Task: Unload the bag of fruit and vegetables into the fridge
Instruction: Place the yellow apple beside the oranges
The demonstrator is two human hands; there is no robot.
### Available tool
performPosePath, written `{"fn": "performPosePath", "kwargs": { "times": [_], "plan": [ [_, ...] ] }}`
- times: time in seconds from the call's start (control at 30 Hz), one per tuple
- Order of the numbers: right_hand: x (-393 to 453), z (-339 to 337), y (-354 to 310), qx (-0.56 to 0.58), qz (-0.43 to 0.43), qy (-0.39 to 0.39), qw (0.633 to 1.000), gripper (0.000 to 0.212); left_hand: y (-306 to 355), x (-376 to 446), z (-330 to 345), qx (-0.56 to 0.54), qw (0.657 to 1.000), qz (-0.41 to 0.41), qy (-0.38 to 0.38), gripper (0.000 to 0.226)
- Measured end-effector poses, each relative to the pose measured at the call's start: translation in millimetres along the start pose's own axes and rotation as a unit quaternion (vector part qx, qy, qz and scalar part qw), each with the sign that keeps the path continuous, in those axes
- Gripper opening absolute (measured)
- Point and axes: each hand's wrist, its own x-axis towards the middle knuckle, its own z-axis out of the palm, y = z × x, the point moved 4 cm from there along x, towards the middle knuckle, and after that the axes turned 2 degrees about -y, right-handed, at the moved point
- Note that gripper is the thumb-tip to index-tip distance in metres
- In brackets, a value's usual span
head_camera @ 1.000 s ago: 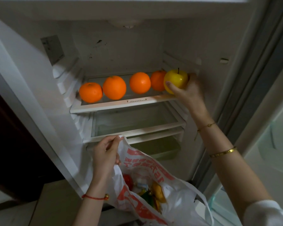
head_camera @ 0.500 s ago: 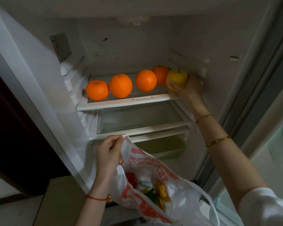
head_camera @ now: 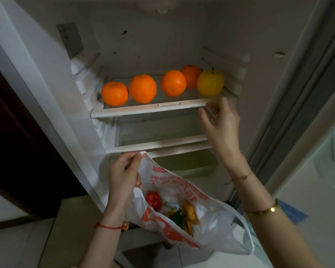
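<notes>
A: Bag [head_camera: 184,215] first. Thin white plastic with red print, limp, hanging just below the fridge's lowest shelf. Left hand [head_camera: 122,178] pinches its rim between thumb and fingers and holds the mouth wide.

B: What's inside?

A: A red tomato [head_camera: 153,199], something green [head_camera: 177,220], and a yellowish-brown piece [head_camera: 190,210] I can't name. All look light. The tomato is probably soft-skinned and smooth, so I'd cup it from above with spread fingers, not squeeze it.

B: And the bag itself?

A: It will likely sag and fold shut if that rim is let go, so the hold belongs where it is, high on the edge.

B: Right hand?

A: Right hand [head_camera: 219,120] is empty, fingers loosely spread, just in front of the top shelf [head_camera: 143,111] and above the bag.

B: On that shelf?

A: Yellow apple [head_camera: 210,83] at the right end, standing free, with four oranges [head_camera: 142,88] in a row to its left. They're round and firm and could roll.
</notes>
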Motion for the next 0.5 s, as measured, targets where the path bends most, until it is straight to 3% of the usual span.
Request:
{"fn": "performPosePath", "kwargs": {
  "times": [0.1,0.23,0.37,0.5],
  "plan": [
    [-30,16,-4,0.096,0.017,-0.164,0.982,0.012,-1,-6,-4,0.009,1.0,-0.004,0.007,0.008],
    [-85,56,-6,0.104,0.023,-0.466,0.878,0.012,-3,-13,-12,0.022,1.0,0.003,0.005,0.009],
    [-135,112,11,-0.021,-0.019,-0.589,0.808,0.037,-5,-17,-17,0.04,0.999,0.009,0.007,0.012],
    [-172,165,35,-0.093,-0.005,-0.635,0.767,0.065,-6,-20,-21,0.046,0.999,0.006,0.015,0.013]
  ]
}}
